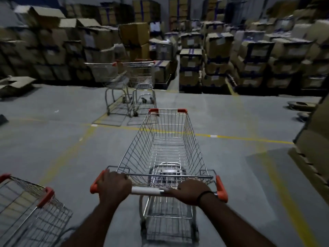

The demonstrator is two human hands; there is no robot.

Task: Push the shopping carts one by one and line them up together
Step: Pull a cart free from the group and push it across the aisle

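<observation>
Nearest the camera, the left hand (114, 186) and the right hand (191, 192) both sit on the handle bar (147, 190) of the held cart (167, 148), fingers curled over the bar and pressed together; the fingertips wrap out of sight on the far side, so how tightly they close cannot be told. A dark band circles the right wrist. Both forearms are cut off by the lower edge. The held cart's wire basket is bare of goods, with orange caps at its handle ends and front corners; its rear wheels are a dark blur beneath the basket and its front wheels are hidden by the basket. To the left of the held cart and just behind its handle, a second cart (26, 207) is cropped by the corner, only part of its basket and two orange caps showing. The held cart stands on a grey floor (62, 139), and a worn yellow line (231, 138) crosses beneath its basket. Beyond the held cart's front and slightly left, two parked carts (128, 82) stand side by side, their frames overlapping so that it is unclear whether they touch. Farther still behind them, stacked cardboard boxes (222, 56) fill the background, dim and smeared; their labels cannot be read.
</observation>
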